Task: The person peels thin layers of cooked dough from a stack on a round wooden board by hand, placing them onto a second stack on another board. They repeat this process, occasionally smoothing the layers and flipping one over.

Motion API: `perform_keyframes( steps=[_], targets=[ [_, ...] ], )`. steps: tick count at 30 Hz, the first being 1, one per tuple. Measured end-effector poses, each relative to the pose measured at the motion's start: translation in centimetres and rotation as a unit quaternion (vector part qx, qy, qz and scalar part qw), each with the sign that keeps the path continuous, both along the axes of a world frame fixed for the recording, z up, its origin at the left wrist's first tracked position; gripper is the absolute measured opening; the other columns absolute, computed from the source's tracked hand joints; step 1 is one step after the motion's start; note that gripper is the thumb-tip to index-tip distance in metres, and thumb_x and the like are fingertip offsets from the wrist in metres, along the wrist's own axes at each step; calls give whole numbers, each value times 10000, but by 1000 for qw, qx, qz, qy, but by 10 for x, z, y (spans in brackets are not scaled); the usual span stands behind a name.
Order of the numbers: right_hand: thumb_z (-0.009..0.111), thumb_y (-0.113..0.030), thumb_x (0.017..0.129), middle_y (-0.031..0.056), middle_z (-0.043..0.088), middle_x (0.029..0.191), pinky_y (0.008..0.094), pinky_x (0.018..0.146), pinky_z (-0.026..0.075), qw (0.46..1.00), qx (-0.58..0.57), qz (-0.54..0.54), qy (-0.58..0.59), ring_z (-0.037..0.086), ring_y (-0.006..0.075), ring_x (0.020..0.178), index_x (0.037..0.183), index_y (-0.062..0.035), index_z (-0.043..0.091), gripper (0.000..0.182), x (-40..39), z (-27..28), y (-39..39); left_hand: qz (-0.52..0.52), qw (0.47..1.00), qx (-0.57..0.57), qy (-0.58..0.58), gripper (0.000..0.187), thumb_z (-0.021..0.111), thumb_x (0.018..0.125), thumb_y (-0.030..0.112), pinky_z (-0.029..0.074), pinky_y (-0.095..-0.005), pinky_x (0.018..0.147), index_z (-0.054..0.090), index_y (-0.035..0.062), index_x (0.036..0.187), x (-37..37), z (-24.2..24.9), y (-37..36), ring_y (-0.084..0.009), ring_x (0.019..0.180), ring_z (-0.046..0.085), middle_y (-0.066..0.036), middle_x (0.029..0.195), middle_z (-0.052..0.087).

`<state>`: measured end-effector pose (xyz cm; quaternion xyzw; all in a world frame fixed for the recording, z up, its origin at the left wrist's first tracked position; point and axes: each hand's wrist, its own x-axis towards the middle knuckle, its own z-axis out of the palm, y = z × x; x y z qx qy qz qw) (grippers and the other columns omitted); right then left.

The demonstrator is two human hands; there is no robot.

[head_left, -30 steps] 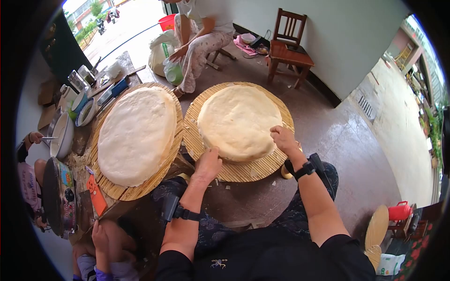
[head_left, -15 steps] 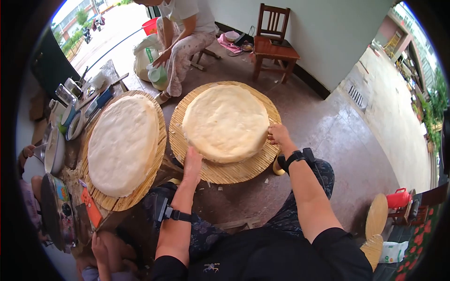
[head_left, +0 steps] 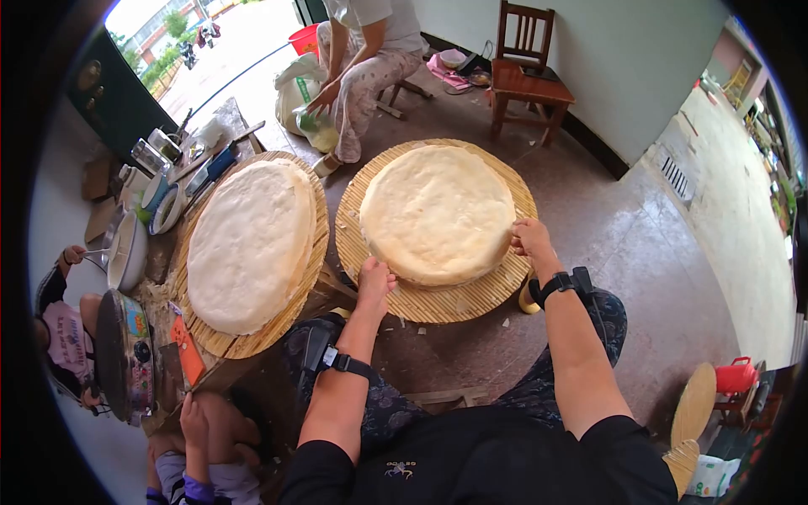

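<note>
A thick, pale round stack of flatbread (head_left: pixel 438 210) lies on a round slatted mat (head_left: pixel 454 307) in front of me. My left hand (head_left: pixel 376 282) is at the stack's near left edge, its fingers curled in; whatever may be between them is hidden. On the right side of the stack, my right hand (head_left: pixel 532 238) pinches at the rim with fingertips together. To the left, a second flatbread stack (head_left: pixel 248 244) rests on another slatted mat (head_left: pixel 240 343), apart from both hands.
A round griddle (head_left: pixel 114 358), an orange-red packet (head_left: pixel 187 349) and a white basin (head_left: pixel 128 252) stand at left, near other people's hands (head_left: pixel 194 417). Ahead sits a person (head_left: pixel 370 76) beside sacks (head_left: pixel 299 93). A wooden chair (head_left: pixel 526 80) stands by the wall.
My view has shifted, so the scene sits farther right. My left hand's fingers have curled in at the stack's near edge. My right hand stays at the right rim.
</note>
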<state>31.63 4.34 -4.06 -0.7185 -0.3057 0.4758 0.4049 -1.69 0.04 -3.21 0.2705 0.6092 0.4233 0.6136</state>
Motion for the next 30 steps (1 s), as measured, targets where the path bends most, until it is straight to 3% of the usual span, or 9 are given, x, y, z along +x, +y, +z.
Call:
perform_keyframes(
  steps=[5,7,11,17,19,24,26,28,30],
  targets=[
    [549,-117,795,72,593,713,266,432,445,1000,19,3,-22,556,136,559,954,-10,593,197,-1,-2,-2,41,999,3,-9,363,444,858,65,436,-263,623,415,18,1217,3,4,2,-121,688,487,-28,900,511],
    [545,-128,800,72,596,722,267,433,446,1000,16,5,-20,558,135,565,955,-9,590,201,-1,-4,-2,108,990,29,-81,361,455,855,63,446,-271,616,415,13,1211,5,1,5,-132,697,519,-41,887,542],
    [545,-135,803,64,593,725,266,432,445,1000,12,8,-11,559,133,565,957,-11,588,203,0,-2,-3,109,988,37,-106,374,469,859,79,450,-278,611,405,15,1221,4,-1,9,-139,715,537,-55,892,563],
    [543,-131,792,54,583,725,258,418,442,1000,22,-9,19,560,131,556,947,-24,588,193,-1,-3,-7,105,985,36,-134,200,529,846,103,422,-261,542,512,46,1038,8,4,12,-128,668,535,-50,836,578],
    [542,-130,789,53,580,724,251,415,442,999,24,-5,27,561,130,556,938,-28,589,187,-2,-2,-7,78,994,-4,-77,132,553,834,109,397,-249,507,529,66,956,12,6,13,-120,642,534,-42,814,582],
    [538,-183,812,46,571,715,254,433,453,1000,20,-7,14,572,132,582,935,-22,581,207,-2,8,-11,64,988,38,-139,241,557,796,94,451,-297,569,491,97,1027,20,26,16,-148,704,548,-30,861,568],
    [545,-248,835,29,546,758,273,539,456,998,0,-17,54,555,144,643,934,-59,555,214,-4,19,-14,96,976,59,-186,256,549,784,91,471,-318,595,488,102,1033,24,34,16,-170,749,560,-39,907,564],
    [544,-266,838,33,557,763,276,525,467,996,5,-27,82,573,145,658,956,-38,561,257,-8,31,-17,88,956,86,-265,313,539,760,88,496,-385,697,479,96,1067,24,38,16,-226,887,560,-63,1016,551],
    [542,-284,841,38,568,768,280,510,477,993,11,-31,110,591,146,672,977,-17,568,301,-8,33,-14,87,958,73,-262,323,532,760,92,497,-380,662,463,122,1074,26,35,15,-230,852,563,-58,1004,549]
  ],
)
